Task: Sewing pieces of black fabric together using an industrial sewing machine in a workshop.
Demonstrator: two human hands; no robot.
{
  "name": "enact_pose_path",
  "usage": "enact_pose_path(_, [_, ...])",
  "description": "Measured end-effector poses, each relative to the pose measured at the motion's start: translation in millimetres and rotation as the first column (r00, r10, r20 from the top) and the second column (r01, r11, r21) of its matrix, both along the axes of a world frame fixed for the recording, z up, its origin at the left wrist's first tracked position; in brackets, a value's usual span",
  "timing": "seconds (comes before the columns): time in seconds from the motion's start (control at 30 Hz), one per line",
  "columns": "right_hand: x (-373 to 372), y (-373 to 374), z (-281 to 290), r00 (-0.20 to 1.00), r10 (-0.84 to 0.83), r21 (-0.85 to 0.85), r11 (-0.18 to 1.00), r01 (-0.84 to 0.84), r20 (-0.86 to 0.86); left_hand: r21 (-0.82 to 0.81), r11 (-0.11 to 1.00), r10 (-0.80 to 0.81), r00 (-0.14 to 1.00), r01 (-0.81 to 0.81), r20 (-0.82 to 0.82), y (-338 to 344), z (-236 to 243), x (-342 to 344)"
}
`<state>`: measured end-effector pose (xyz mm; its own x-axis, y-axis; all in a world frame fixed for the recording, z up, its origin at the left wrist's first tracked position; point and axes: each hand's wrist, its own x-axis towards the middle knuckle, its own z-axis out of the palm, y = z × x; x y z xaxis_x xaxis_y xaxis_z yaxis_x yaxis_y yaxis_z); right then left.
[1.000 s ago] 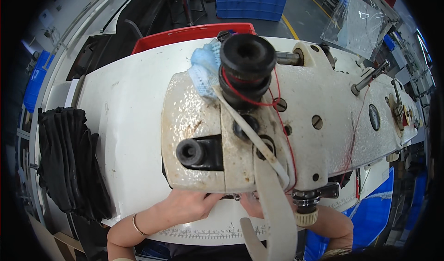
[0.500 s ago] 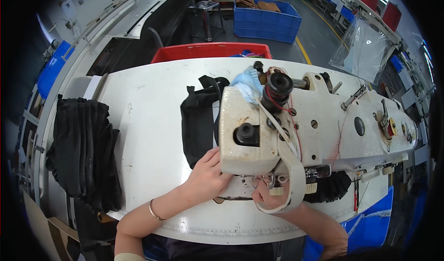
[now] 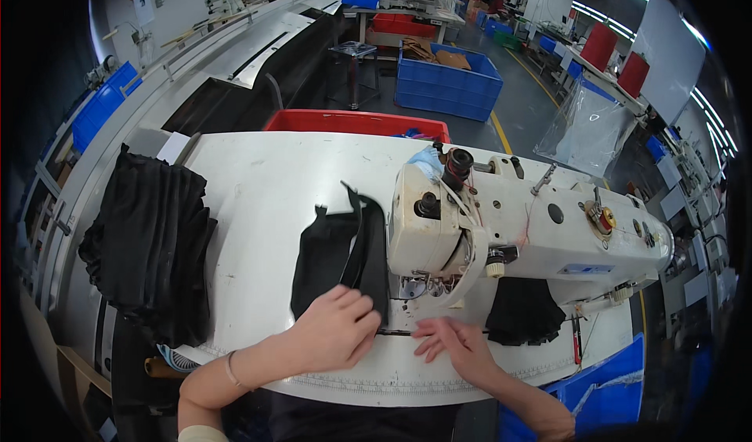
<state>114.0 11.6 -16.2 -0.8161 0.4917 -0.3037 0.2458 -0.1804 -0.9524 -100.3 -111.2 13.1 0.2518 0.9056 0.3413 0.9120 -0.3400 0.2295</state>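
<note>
A black fabric piece (image 3: pixel 325 258) lies flat left of the sewing machine (image 3: pixel 431 230), a narrow folded strip (image 3: pixel 356 242) along it. At its near edge is my left hand (image 3: pixel 337 331), fingers curled together where the strip ends; they seem to pinch the cloth, though the fingertips are partly hidden. My right hand (image 3: pixel 458 352) is in front of the needle area, fingers stretched out over the white tabletop (image 3: pixel 251 207), holding nothing. Right of it, partly under the machine arm, lies a gathered stack of black cloth (image 3: pixel 525 313).
A tall pile of black fabric pieces (image 3: pixel 153 246) stands at the table's left. A small red-handled tool (image 3: pixel 577 339) lies at the right. Beyond the far edge are a red bin (image 3: pixel 352 121) and a blue crate (image 3: pixel 446 86); another blue bin (image 3: pixel 619 391) sits low at right.
The view has tilted up. My right hand has come out from under the machine head and its fingers have spread. My left hand has drawn back from beside the machine to the cloth's near edge.
</note>
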Motion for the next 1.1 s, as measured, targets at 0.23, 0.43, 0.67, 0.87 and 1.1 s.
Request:
enact_pose_path(0.23, [-38,-59,5,0.977,0.215,-0.536,0.823,-0.189,-0.015,-0.008,0.849,-0.515,0.832,0.528,0.205,-42,-6,93])
enact_pose_path(0.43, [106,-56,39,0.979,0.059,-0.092,0.993,-0.078,-0.193,0.174,0.909,-0.41,0.89,0.379,0.198,-76,0,99])
enact_pose_path(0.67, [337,-99,61,0.436,-0.9,0.762,0.264,0.591,-0.027,-0.044,0.974,-0.199,0.929,0.223,0.313,-46,-25,92])
enact_pose_path(0.87, [369,-89,-101,0.474,-0.486,0.612,0.776,-0.153,0.734,-0.126,0.969,-0.16,0.931,0.211,0.329,-28,-39,98])
enact_pose_path(1.1, [398,-67,-288,0.433,-0.681,0.803,0.442,-0.399,0.59,-0.636,0.766,0.586,0.3,0.096,0.752,-24,-55,111])
